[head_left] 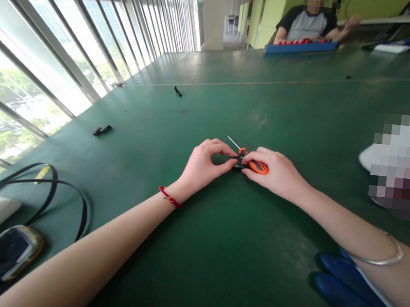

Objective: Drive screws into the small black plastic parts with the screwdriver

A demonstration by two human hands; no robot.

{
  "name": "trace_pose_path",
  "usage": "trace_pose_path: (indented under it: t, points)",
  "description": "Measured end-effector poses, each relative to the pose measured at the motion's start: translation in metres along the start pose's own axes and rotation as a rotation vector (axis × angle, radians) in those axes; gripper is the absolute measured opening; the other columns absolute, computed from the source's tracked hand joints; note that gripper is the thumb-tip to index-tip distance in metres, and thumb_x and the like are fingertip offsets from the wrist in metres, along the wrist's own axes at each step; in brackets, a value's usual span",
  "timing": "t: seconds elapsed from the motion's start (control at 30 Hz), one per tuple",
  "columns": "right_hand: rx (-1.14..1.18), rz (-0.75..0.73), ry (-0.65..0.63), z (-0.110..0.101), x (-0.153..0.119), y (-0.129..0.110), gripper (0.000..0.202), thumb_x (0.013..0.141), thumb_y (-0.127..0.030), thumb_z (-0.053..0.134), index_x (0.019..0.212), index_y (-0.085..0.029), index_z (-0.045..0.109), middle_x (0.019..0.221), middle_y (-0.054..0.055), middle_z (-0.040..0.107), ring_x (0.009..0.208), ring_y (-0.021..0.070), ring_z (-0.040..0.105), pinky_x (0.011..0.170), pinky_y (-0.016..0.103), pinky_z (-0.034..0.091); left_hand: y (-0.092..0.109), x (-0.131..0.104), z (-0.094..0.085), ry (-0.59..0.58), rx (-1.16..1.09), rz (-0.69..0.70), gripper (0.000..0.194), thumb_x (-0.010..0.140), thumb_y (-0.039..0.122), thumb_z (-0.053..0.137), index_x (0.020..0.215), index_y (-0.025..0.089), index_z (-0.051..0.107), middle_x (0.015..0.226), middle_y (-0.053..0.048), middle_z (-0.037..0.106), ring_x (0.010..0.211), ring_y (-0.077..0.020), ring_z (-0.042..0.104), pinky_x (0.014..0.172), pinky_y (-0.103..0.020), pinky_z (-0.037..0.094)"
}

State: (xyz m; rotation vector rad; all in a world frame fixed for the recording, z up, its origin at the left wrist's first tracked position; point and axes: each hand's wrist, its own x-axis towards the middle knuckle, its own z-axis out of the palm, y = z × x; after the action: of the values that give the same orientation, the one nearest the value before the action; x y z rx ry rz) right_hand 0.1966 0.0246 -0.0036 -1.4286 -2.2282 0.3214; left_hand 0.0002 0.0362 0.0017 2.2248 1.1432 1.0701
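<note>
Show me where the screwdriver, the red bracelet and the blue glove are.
Screwdriver (260, 167): head view, on its orange handle.
Red bracelet (173, 201): head view, on the cord itself.
Blue glove (356, 299): head view, on one of its fingers.

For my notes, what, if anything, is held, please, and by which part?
Left hand: black part, by its left end; right hand, at the screwdriver: unclear.
</note>
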Motion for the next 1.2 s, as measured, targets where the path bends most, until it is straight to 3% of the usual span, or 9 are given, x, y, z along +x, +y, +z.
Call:
trace_pose_path:
  t: [0.23, 0.47, 0.6, 0.77, 0.93, 1.13, 1.2]
  points:
    - [0.013, 0.017, 0.006, 0.001, 0.000, 0.000, 0.018, 0.075, -0.032, 0.059, 0.090, -0.023, 0.066, 0.083, 0.002, 0.059, 0.072, 0.0172, 0.055, 0.065, 0.029, 0.038, 0.002, -0.001, 0.000, -0.036, 0.024, 0.069, 0.008, 0.076, 0.022, 0.063, 0.080, 0.018, 0.069, 0.091, -0.003, 0.068, 0.089, -0.0155, 0.059, 0.086, -0.030, 0.046]
    - [0.070, 0.044, 0.007, 0.000, 0.002, 0.003, 0.019, 0.074, -0.027, 0.059, 0.091, -0.023, 0.065, 0.087, 0.003, 0.061, 0.079, 0.0190, 0.059, 0.073, 0.030, 0.042, 0.001, -0.003, 0.002, -0.158, 0.183, 0.175, 0.009, 0.077, 0.024, 0.062, 0.079, 0.021, 0.070, 0.104, -0.001, 0.067, 0.094, -0.0173, 0.057, 0.088, -0.033, 0.045]
    - [0.125, 0.035, -0.012, 0.000, 0.003, 0.007, 0.023, 0.074, -0.025, 0.058, 0.095, -0.024, 0.065, 0.094, 0.003, 0.062, 0.084, 0.0188, 0.060, 0.078, 0.030, 0.043, 0.000, -0.005, 0.004, -0.185, 0.225, 0.133, 0.010, 0.077, 0.023, 0.060, 0.080, 0.021, 0.070, 0.101, 0.000, 0.068, 0.093, -0.0174, 0.058, 0.087, -0.032, 0.046]
    - [0.146, 0.034, -0.017, 0.000, 0.002, 0.008, 0.021, 0.074, -0.025, 0.057, 0.093, -0.024, 0.065, 0.093, 0.003, 0.062, 0.082, 0.0188, 0.059, 0.078, 0.031, 0.043, 0.007, -0.007, 0.002, -0.128, 0.195, 0.019, 0.010, 0.074, 0.022, 0.060, 0.078, 0.020, 0.069, 0.096, 0.000, 0.069, 0.090, -0.0167, 0.060, 0.087, -0.031, 0.047]
    - [0.142, 0.035, -0.027, -0.002, 0.001, 0.007, 0.021, 0.074, -0.026, 0.057, 0.094, -0.024, 0.066, 0.090, 0.002, 0.061, 0.074, 0.0165, 0.058, 0.073, 0.031, 0.042, -0.001, -0.022, -0.034, -0.081, 0.293, -0.139, 0.015, 0.073, 0.029, 0.060, 0.080, 0.021, 0.071, 0.098, -0.002, 0.069, 0.094, -0.0201, 0.061, 0.091, -0.035, 0.046]
    - [0.133, 0.036, -0.024, -0.001, 0.002, 0.006, 0.020, 0.074, -0.025, 0.058, 0.092, -0.024, 0.066, 0.090, 0.002, 0.062, 0.074, 0.0155, 0.057, 0.072, 0.029, 0.040, -0.031, -0.051, -0.109, 0.180, 0.424, -0.606, 0.031, 0.070, 0.041, 0.061, 0.088, 0.018, 0.071, 0.091, -0.002, 0.071, 0.082, -0.0197, 0.063, 0.077, -0.028, 0.046]
    - [0.131, 0.033, -0.020, -0.001, 0.002, 0.007, 0.020, 0.075, -0.025, 0.058, 0.092, -0.024, 0.066, 0.090, 0.002, 0.062, 0.074, 0.0154, 0.057, 0.072, 0.030, 0.040, -0.032, -0.059, -0.130, 0.271, 0.575, -0.667, 0.032, 0.069, 0.044, 0.061, 0.089, 0.020, 0.072, 0.091, -0.001, 0.071, 0.082, -0.0204, 0.062, 0.073, -0.027, 0.044]
